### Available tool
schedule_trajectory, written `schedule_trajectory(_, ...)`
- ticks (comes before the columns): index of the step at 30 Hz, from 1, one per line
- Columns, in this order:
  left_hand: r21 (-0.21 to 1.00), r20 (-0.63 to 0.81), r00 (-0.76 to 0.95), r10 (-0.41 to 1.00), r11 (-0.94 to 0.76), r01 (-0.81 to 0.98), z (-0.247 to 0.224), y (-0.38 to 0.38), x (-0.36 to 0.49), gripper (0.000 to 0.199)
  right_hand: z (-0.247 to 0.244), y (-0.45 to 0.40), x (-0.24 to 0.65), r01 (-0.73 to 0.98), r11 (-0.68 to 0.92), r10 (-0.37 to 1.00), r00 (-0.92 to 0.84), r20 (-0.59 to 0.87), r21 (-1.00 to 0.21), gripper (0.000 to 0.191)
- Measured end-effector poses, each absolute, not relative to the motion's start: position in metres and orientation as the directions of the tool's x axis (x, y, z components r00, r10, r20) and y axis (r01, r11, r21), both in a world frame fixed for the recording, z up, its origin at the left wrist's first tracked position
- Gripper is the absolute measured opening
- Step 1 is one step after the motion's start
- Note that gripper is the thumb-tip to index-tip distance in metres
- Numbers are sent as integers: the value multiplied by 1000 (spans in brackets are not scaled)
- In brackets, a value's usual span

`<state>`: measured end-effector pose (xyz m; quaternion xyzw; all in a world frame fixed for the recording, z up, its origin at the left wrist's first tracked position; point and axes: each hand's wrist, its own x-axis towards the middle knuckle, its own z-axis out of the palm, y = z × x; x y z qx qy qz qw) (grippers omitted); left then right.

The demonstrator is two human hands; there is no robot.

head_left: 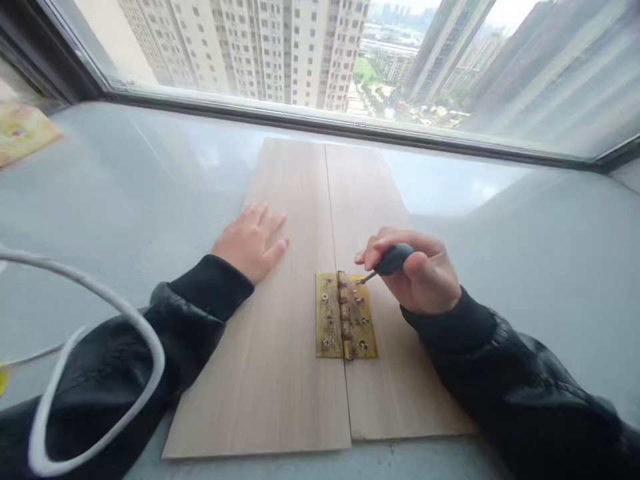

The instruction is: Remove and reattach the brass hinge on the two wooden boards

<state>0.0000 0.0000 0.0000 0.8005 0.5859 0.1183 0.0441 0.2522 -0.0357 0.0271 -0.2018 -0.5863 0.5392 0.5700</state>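
Observation:
My right hand [417, 267] grips the dark handle of a screwdriver [394, 259]. Its thin shaft slants down to the left, and the tip meets the upper right part of a worn brass hinge [328, 323]. The hinge lies unfolded across the seam between two pale wooden boards, with screw heads showing in both leaves. Fingers spread, my left hand [251, 241] rests flat on the left board [265, 387], up and left of the hinge. The right board [400, 393] lies close beside it under my right hand.
A white cable [160, 360] loops over my left sleeve. Beyond the boards runs a dark window frame [300, 123], with tall buildings outside. At the far left is a yellowish piece [27, 133] on the glossy pale sill [140, 173].

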Motion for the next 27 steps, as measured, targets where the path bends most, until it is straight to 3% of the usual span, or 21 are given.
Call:
schedule_trajectory(4,215,121,272,955,-292,932,2,-1,4,55,30,-47,247,-355,185,883,-350,314,-916,24)
schedule_trajectory(6,215,120,269,956,-289,933,3,-1,4,55,30,-46,245,-351,224,898,-287,332,-909,24)
schedule_trajectory(11,213,119,261,958,-281,936,2,-2,4,55,28,-37,246,-281,414,909,69,412,-866,19)
schedule_trajectory(15,205,123,262,957,-283,937,2,-2,4,55,28,-38,244,-255,424,906,113,409,-869,15)
schedule_trajectory(22,208,125,264,956,-286,935,2,-2,4,55,25,-37,243,71,635,690,396,607,-769,14)
schedule_trajectory(27,209,136,262,955,-286,935,1,-1,3,55,20,-34,243,178,698,612,355,707,-693,15)
